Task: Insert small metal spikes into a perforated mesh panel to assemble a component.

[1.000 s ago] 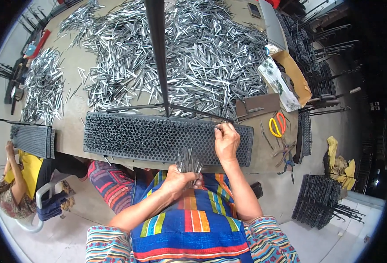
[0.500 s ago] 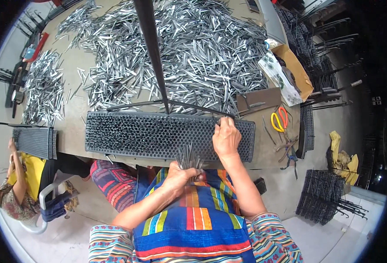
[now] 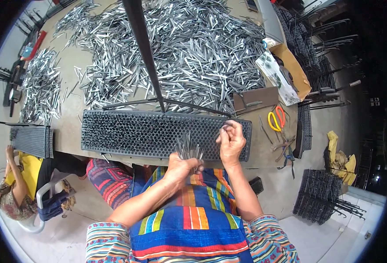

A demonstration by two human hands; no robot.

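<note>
Nearest: lap and torso of the person, in a striped multicoloured garment, both forearms entering from the lower edge.

Left hand (image 3: pixel 181 165): forearm angled up and to the right, fist closed around a bundle of thin metal pins (image 3: pixel 189 148), which stand upright and fan out above the knuckles, at the near edge of the desk (image 3: pixel 70 109).

Right hand (image 3: pixel 231 139): forearm nearly vertical, wrist bent, fingers curled over the right end of the perforated black tray (image 3: pixel 158 133); thumb and fingertips pinched together (whether a single pin sits between them is too small to make out).

Perforated black tray: long, rectangular, lying along the near desk edge, its holes dense; how many are filled cannot be read.

Just beyond the tray: dark metal rods (image 3: pixel 167 103) crossing, one rising steeply toward the top edge and cut off there.

Right of the tray: flat brown card (image 3: pixel 256 98), scissors with yellow and orange handles (image 3: pixel 275 119), open cardboard box (image 3: pixel 295 72) with a clear bag.

Far: large heap of loose metal pins (image 3: pixel 189 44) covering most of the desk; a smaller heap (image 3: pixel 39 85) at left.

Left edge: second black tray (image 3: pixel 32 140), partly cut off; another person seated below it, mostly out of frame.

Right, on the floor: stacked wire racks (image 3: pixel 318 199), detail lost in shadow.
</note>
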